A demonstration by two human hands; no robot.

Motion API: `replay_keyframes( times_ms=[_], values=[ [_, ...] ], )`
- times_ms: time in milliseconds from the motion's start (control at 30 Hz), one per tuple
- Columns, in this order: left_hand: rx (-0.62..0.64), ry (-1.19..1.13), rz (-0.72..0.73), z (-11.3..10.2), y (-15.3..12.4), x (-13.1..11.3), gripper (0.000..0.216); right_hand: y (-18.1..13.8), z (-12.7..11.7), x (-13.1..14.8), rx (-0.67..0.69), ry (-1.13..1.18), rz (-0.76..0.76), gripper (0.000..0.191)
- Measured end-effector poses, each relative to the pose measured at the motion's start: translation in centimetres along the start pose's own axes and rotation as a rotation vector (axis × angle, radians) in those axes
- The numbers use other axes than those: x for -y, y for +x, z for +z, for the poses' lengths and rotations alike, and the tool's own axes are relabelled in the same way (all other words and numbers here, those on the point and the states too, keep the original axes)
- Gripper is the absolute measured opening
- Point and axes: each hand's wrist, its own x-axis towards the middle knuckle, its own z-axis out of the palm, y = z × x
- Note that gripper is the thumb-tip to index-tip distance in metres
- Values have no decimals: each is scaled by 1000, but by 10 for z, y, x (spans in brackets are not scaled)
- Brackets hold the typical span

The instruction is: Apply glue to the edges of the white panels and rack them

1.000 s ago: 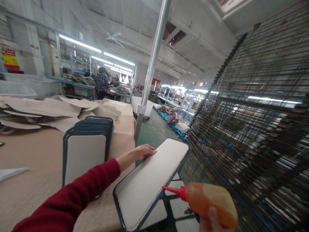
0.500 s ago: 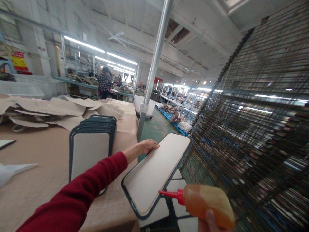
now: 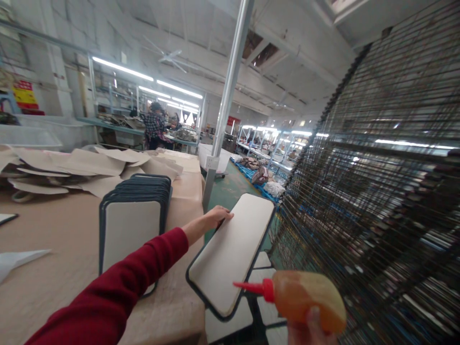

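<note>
My left hand (image 3: 218, 216) grips the left long edge of a flat cream panel (image 3: 233, 254) with a dark rim and rounded corners. The panel is held tilted beyond the table's right edge. In my right hand (image 3: 312, 328) lies a squeeze bottle (image 3: 307, 299) of amber liquid, its red nozzle pointing left over the panel's lower right part. Whether the tip touches the panel I cannot tell. Left of my forearm, a stack of similar dark-rimmed panels (image 3: 132, 235) leans on the table.
The brown-covered table (image 3: 172, 306) fills the left side, with loose beige sheets (image 3: 79, 165) piled at its back. A metal post (image 3: 226, 91) rises at the table's edge. On the right stands a tall wire rack (image 3: 366, 158). More panels (image 3: 268, 311) lie below the bottle. A person (image 3: 154, 127) works far back.
The panel in my left hand has turned to a steeper slant, its top end shifting left. My right hand and the bottle have moved slightly left. The whole view has shifted a little.
</note>
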Motion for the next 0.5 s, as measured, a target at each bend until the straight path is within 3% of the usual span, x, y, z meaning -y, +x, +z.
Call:
replay_keyframes(
  times_ms=[133,267,400,500],
  values=[
    [56,18,36,16,-13,17,35,49,29,17,-109,123,-69,51],
    [227,-22,75,25,-29,20,36,81,40,28,-173,185,-145,73],
    [440,-45,118,26,-42,13,33,90,33,27,-207,199,-142,73],
    [477,-21,141,26,-43,11,31,76,22,17,-185,166,-134,67]
  ],
)
